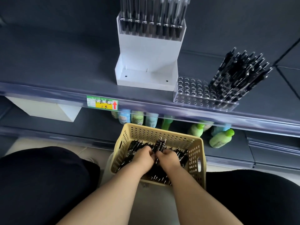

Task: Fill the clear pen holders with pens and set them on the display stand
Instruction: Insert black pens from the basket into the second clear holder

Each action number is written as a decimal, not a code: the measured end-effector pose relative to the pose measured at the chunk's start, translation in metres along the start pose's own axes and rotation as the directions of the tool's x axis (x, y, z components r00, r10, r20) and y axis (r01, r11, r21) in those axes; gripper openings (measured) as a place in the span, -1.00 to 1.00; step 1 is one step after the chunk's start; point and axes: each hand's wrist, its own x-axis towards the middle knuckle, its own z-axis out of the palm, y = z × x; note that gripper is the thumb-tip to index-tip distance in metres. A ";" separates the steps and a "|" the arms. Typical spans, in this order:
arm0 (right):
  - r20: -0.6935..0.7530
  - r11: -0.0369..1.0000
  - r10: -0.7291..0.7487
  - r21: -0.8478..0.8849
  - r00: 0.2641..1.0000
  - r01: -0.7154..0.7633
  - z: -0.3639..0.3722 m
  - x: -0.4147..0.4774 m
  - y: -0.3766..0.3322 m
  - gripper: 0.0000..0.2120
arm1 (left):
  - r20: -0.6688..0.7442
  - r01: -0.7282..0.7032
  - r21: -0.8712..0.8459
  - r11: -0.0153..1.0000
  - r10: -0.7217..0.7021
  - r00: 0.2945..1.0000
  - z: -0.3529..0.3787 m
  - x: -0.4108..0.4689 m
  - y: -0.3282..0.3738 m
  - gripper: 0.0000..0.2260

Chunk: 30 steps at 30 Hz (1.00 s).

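Note:
A beige perforated basket [197, 153] full of loose black pens [182, 157] sits between my knees. Both hands are inside it. My left hand [143, 157] and my right hand [168, 158] are closed together on a small bunch of black pens [159, 144] that sticks up between them. On the shelf above, a clear pen holder [193, 93] stands at the right; its right half is filled with black pens [240, 73], its left holes are empty. A white display stand [149, 51] stands at the centre of the shelf, with a filled clear holder [151, 26] on its upper tier and a bare lower tier.
The dark shelf edge [48, 93] carries a green and yellow price label [102, 103]. Below it stand several green and blue bottles [221, 138] and a white box [43, 109]. My dark-clad knees [40, 184] flank the basket.

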 end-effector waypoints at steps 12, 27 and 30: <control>-0.247 0.928 -0.333 0.083 0.910 0.362 -0.032 -0.081 -0.051 -0.69 | -0.381 -0.222 -0.270 0.937 0.108 0.918 -0.050 -0.073 0.023 -0.61; -0.579 0.611 -0.660 -0.045 0.478 0.790 -0.186 -0.128 -0.169 -0.89 | -0.569 -0.645 -0.310 0.699 0.408 0.714 -0.161 -0.094 0.131 -0.84; -0.628 0.604 -0.664 -0.133 0.405 0.786 -0.226 -0.124 -0.183 -0.96 | -0.563 -0.707 -0.336 0.622 0.469 0.680 -0.164 -0.079 0.169 -0.86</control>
